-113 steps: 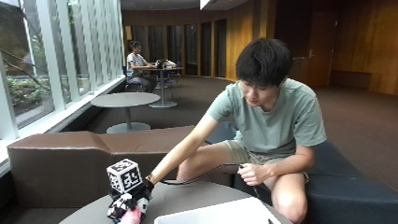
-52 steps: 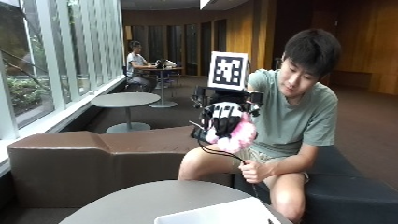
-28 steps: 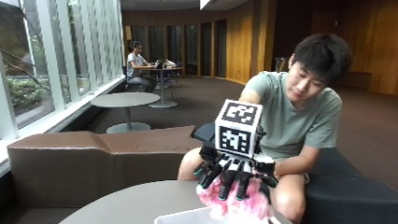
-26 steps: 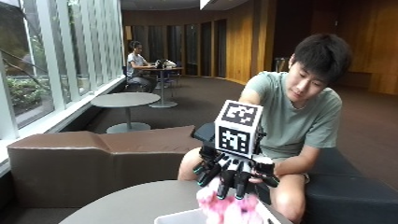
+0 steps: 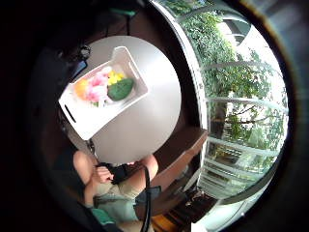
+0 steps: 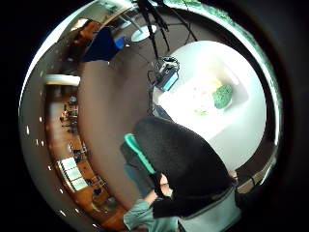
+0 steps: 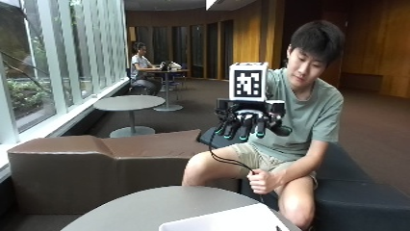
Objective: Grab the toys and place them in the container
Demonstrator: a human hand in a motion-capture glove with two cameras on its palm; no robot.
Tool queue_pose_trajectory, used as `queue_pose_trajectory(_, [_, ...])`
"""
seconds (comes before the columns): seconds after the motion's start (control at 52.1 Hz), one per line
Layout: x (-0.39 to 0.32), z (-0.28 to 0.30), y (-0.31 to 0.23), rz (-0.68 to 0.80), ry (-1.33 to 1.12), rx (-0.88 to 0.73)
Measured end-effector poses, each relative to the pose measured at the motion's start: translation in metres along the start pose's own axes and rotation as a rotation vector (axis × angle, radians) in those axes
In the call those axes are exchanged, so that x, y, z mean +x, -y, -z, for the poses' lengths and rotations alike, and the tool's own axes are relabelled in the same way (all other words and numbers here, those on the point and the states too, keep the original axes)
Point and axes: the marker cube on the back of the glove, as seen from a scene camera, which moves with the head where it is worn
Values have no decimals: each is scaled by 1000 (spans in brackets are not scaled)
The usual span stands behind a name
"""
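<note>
The container [image 5: 136,92] is white, and so is the rim of it at the near edge of the grey round table [image 7: 160,207]. Inside lie a pink toy [image 5: 98,88], a yellow toy [image 5: 115,76], an orange toy [image 5: 80,88] and a dark green toy [image 5: 120,89]. The right hand [image 7: 247,122] wears a black glove with teal fingertips [image 7: 243,137]. The bench [image 7: 96,163] is brown.

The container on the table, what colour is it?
White; the container shows best in the little finger side palm view.
</note>
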Motion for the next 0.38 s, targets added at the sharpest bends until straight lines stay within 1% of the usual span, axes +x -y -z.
queue_pose_trajectory(0.058, [2,6,-16,-2,47,43])
queue_pose_trajectory(0.134, [7,17,-34,31,71,82])
queue_pose_trajectory(0.288, [9,26,-38,33,126,196])
queue_pose_trajectory(0.364, [14,21,-42,185,141,167])
queue_pose_trajectory(0.384, [14,21,-43,202,141,155])
